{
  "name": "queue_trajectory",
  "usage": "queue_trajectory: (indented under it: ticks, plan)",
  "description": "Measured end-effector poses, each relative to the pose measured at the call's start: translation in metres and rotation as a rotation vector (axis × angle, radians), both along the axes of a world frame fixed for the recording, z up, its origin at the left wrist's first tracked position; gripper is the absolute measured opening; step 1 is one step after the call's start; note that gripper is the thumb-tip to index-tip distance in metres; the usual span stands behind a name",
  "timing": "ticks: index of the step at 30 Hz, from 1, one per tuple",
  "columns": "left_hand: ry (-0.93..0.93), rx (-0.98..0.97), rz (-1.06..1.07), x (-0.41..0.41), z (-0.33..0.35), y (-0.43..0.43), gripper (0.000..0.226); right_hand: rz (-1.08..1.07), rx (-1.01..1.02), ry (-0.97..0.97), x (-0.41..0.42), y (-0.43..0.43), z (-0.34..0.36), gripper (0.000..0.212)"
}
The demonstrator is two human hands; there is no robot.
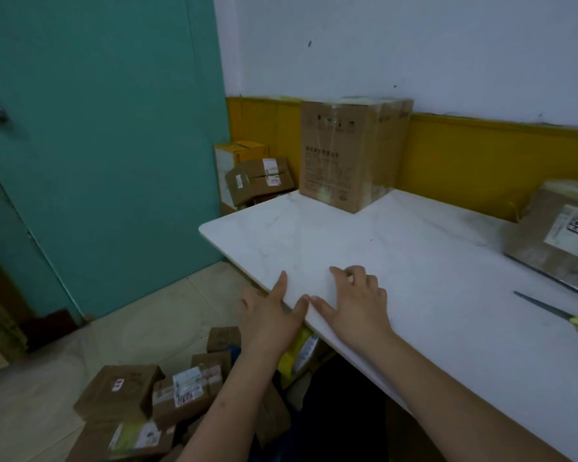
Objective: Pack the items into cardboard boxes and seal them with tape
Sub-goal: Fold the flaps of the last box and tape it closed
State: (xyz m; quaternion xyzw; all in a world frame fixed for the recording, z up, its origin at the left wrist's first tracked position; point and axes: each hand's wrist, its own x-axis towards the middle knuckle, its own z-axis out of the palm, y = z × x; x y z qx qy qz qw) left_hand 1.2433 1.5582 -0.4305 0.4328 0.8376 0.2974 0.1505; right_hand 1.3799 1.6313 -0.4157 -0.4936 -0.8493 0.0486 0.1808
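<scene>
My left hand (271, 315) lies at the near left edge of the white marble table (414, 261), fingers straight, its index finger and thumb reaching onto the tabletop. My right hand (356, 301) rests on the tabletop beside it with loosely curled fingers and holds nothing; the two thumbs nearly touch. A tall sealed cardboard box (351, 151) stands at the table's far corner against the wall. A flat taped box with a label (561, 235) lies at the right edge. Scissors with yellow handles (561, 316) lie on the table to the right.
Several sealed, labelled cardboard parcels (141, 401) are piled on the floor at the lower left. More boxes (254, 175) are stacked in the corner behind the table. A teal door (97, 145) fills the left. A yellow packet (297, 351) sits under the table edge.
</scene>
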Motion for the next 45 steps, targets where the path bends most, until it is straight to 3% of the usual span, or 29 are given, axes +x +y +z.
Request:
queue_trajectory:
  ticks: [4, 7, 9, 11, 13, 15, 17, 19, 22, 25, 27, 28, 30, 34, 37, 45]
  plan:
    - [0.26, -0.131, 0.037, 0.007, 0.024, 0.014, 0.067, 0.018, 0.029, 0.015, 0.011, -0.001, 0.014, 0.051]
    - [0.431, -0.177, -0.016, 0.029, 0.047, 0.04, 0.07, -0.03, 0.172, 0.121, 0.061, 0.017, 0.04, 0.042]
    - [0.384, -0.064, -0.183, 0.058, 0.065, 0.064, 0.068, -0.07, 0.433, 0.196, 0.114, 0.03, 0.065, 0.033]
    - [0.208, 0.161, -0.421, 0.098, 0.081, 0.09, 0.062, -0.151, 0.69, 0.181, 0.175, 0.049, 0.09, 0.027]
    - [0.082, 0.343, -0.599, 0.145, 0.095, 0.119, 0.052, -0.291, 0.771, 0.125, 0.236, 0.07, 0.115, 0.029]
    - [0.006, 0.429, -0.698, 0.19, 0.106, 0.149, 0.046, -0.505, 0.651, -0.012, 0.286, 0.093, 0.133, 0.042]
    - [-0.052, 0.5, -0.775, 0.229, 0.113, 0.178, 0.044, -0.642, 0.341, -0.172, 0.324, 0.113, 0.142, 0.063]
    - [-0.061, 0.606, -0.819, 0.257, 0.117, 0.207, 0.048, -0.594, 0.09, -0.219, 0.346, 0.131, 0.142, 0.07]
    - [-0.097, 0.677, -0.797, 0.282, 0.118, 0.252, 0.061, -0.51, 0.087, -0.219, 0.355, 0.143, 0.131, 0.06]
    - [-0.413, 0.604, -0.547, 0.299, 0.11, 0.292, 0.069, -0.522, 0.091, -0.162, 0.356, 0.145, 0.121, 0.058]
    - [-0.737, 0.444, -0.329, 0.308, 0.101, 0.308, 0.074, -0.52, 0.035, -0.116, 0.358, 0.146, 0.122, 0.058]
    - [-0.822, 0.356, -0.332, 0.313, 0.097, 0.313, 0.079, -0.513, 0.021, -0.108, 0.36, 0.147, 0.123, 0.058]
    - [-0.834, 0.273, -0.464, 0.319, 0.092, 0.314, 0.091, -0.494, 0.001, -0.091, 0.365, 0.149, 0.125, 0.058]
    - [-0.771, 0.517, -0.732, 0.323, 0.088, 0.309, 0.11, -0.49, -0.033, -0.006, 0.371, 0.148, 0.131, 0.057]
    - [-0.607, 0.559, -0.766, 0.327, 0.087, 0.307, 0.132, -0.482, -0.043, 0.015, 0.371, 0.148, 0.131, 0.059]
    - [-0.714, 0.634, -0.761, 0.317, 0.071, 0.311, 0.115, -0.489, -0.005, -0.076, 0.358, 0.148, 0.127, 0.058]
